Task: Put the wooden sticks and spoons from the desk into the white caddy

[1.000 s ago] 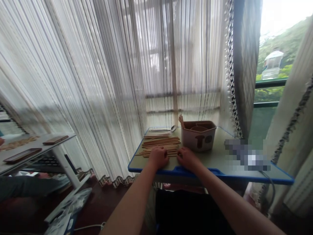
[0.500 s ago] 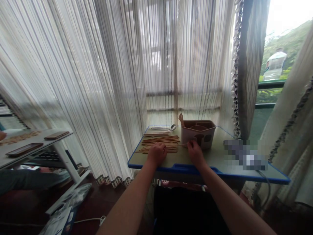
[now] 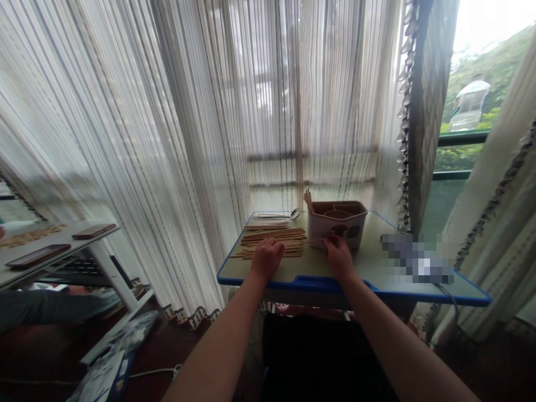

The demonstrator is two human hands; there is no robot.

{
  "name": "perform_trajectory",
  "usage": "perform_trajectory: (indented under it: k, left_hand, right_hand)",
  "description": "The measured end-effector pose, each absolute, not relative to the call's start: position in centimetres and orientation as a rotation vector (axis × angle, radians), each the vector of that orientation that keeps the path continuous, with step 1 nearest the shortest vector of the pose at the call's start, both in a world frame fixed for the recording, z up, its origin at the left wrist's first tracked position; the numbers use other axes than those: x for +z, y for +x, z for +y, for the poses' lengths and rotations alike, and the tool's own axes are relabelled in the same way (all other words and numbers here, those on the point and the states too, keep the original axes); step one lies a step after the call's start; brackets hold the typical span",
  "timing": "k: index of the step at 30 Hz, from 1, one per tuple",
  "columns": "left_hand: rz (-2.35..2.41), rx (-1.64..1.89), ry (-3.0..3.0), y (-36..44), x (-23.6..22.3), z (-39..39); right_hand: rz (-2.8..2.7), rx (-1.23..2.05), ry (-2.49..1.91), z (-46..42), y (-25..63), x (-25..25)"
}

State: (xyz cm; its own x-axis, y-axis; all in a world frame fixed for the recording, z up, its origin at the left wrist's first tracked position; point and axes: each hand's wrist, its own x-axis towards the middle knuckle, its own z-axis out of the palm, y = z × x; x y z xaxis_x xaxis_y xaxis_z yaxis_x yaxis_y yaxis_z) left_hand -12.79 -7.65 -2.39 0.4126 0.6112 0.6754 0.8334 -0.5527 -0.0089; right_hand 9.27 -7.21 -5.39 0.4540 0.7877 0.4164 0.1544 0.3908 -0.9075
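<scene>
Light brown chopsticks lie in loose rows on the left half of the small desk. My left hand rests palm down over the nearer row, its fingers slightly bent and spread across the sticks. Between the thumb and fingers of my right hand is the end of one thin chopstick, which points left toward the rows. Directly behind that hand stands a pale utensil holder with a brown rim and mushroom pictures. A bundle of chopsticks stands upright in its left compartment.
At the desk's back left lie a slotted metal spoon and other slim utensils. A blurred-out object with a cable sits at the right. Curtains hang behind. Another table to the left holds trays; a person's leg shows below.
My right hand has shifted slightly right with the chopstick, drawing it away from the rows. My left hand has flattened somewhat over the sticks. The view has tilted slightly.
</scene>
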Motion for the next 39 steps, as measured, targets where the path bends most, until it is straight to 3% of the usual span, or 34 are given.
perform_trajectory:
  k: [7, 15, 25, 31, 39]
  left_hand:
    - [-1.176, -0.861, -2.394, -12.6, -2.5, -7.3]
    - [-1.11, -0.824, -2.371, -12.5, -2.3, -7.7]
    - [-1.059, -0.775, -2.495, -11.6, -2.3, -8.7]
    - [-1.266, -0.881, -2.566, -10.1, -2.2, -8.0]
    - [-1.492, -1.754, -2.277, -3.2, -2.5, -3.6]
  right_hand:
    - [-0.936, 0.909, -0.943, -8.8, 8.7, -4.0]
    - [-1.429, 0.934, -1.089, -9.2, 7.7, -3.6]
    - [-1.212, 0.923, -1.008, -8.7, 8.7, -4.4]
    - [-1.314, 0.58, -1.055, -9.8, 9.1, -2.4]
    - [-1.568, -0.225, -1.22, -11.6, 13.3, 9.7]
